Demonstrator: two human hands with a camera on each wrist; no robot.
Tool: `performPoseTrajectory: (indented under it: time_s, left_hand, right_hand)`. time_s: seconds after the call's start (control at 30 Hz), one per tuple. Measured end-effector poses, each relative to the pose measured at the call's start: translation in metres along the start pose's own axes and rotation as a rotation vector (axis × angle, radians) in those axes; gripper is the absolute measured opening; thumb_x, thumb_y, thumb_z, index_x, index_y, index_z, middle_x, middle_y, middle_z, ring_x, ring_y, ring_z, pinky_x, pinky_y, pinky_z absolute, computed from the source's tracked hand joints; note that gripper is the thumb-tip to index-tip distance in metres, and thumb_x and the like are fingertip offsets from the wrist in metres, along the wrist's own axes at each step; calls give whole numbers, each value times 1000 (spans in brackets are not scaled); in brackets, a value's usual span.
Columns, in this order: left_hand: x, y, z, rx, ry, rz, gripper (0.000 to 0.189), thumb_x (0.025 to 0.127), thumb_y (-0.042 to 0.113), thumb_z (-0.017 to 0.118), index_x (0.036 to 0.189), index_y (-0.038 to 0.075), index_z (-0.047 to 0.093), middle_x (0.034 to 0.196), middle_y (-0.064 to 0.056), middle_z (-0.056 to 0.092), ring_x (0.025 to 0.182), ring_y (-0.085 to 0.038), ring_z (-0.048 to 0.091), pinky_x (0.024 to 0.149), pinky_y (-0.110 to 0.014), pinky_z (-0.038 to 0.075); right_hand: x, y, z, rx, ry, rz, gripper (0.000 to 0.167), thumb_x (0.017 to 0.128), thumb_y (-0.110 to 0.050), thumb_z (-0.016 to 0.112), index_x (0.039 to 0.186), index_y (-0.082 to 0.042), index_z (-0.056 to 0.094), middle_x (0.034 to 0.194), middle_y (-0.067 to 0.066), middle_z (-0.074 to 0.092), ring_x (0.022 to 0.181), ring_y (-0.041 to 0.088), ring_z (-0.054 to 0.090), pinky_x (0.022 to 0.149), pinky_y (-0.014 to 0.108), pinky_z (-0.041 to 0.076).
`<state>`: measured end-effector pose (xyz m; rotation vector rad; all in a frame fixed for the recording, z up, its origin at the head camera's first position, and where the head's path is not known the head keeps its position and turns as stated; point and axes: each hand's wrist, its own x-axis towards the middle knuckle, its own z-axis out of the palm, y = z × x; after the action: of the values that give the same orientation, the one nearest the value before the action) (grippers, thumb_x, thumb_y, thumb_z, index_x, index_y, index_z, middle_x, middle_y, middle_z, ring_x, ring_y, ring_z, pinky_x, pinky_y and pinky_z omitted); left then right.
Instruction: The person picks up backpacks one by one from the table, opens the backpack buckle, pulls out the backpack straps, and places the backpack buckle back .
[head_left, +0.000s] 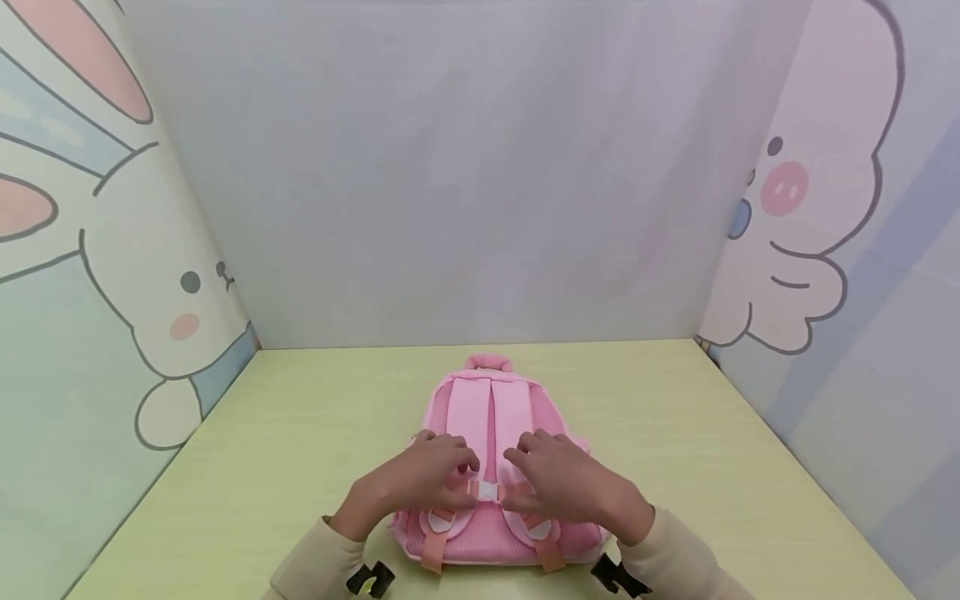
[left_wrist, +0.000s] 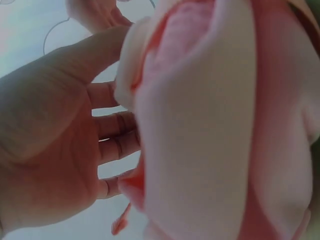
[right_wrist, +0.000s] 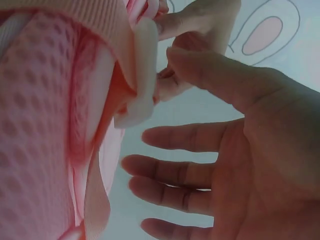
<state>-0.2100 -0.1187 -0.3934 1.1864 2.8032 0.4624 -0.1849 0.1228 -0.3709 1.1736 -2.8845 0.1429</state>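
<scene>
A pink backpack [head_left: 497, 540] lies with its shoulder straps [head_left: 469, 412] facing up and its carry handle [head_left: 489, 362] toward the back. Between the straps sits a small white chest buckle [head_left: 488, 490]. My left hand [head_left: 438, 471] hovers over the left strap, fingers loosely bent beside the buckle; in the left wrist view its fingertips are hidden behind the pack's padding. Over the right strap, my right hand [head_left: 562, 479] has its thumb and fingers spread apart. Nothing lies between those fingers in the right wrist view, where a white plastic fitting [right_wrist: 142, 75] is close by.
The backpack stands on a pale yellow-green table [head_left: 300, 442]. A grey-white curtain [head_left: 450, 183] rises behind it. Printed side panels show a rabbit [head_left: 161, 292] on the left and a pink-nosed figure [head_left: 825, 167] on the right. Black clips [head_left: 371, 577] show by the sleeves.
</scene>
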Motion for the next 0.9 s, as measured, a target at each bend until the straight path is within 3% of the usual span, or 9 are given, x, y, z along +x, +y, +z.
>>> performPoseTrajectory:
  time_s: [0.13, 0.33, 0.53, 0.7, 0.9]
  left_hand:
    - [0, 5, 1, 44, 7, 7, 27, 83, 33, 80, 102, 16, 72, 87, 14, 58, 77, -2, 47, 82, -34, 37]
    - [-1, 11, 2, 99, 33, 29, 17, 81, 24, 80, 95, 17, 72, 78, 14, 52, 72, -1, 44, 77, -31, 36]
    - [0, 14, 5, 139, 61, 42, 9, 81, 18, 77, 85, 18, 68, 72, 15, 45, 68, -1, 41, 74, -30, 35]
    - [0, 13, 5, 143, 73, 48, 9, 81, 17, 75, 82, 20, 67, 71, 15, 46, 67, -1, 41, 75, -31, 36]
    - [-2, 13, 3, 99, 76, 49, 8, 82, 17, 76, 85, 20, 69, 74, 14, 51, 68, -1, 43, 77, -34, 37]
  right_hand:
    - [2, -11, 4, 32, 53, 49, 26, 88, -32, 72, 104, -12, 75, 88, -4, 52, 81, 14, 46, 70, 34, 41]
    - [6, -23, 11, 144, 93, 153, 20, 82, -22, 76, 100, -15, 81, 79, -9, 49, 73, 11, 40, 66, 33, 34]
    - [9, -25, 20, 131, 121, 149, 3, 77, -20, 81, 76, -19, 78, 70, -11, 43, 66, 11, 38, 60, 30, 32]
    - [13, -24, 24, 182, 143, 146, 11, 78, -13, 78, 70, -19, 73, 65, -10, 40, 61, 9, 36, 54, 26, 31]
    - [17, -22, 27, 372, 122, 189, 14, 81, -9, 77, 70, -16, 72, 61, -9, 43, 56, 3, 36, 47, 20, 32]
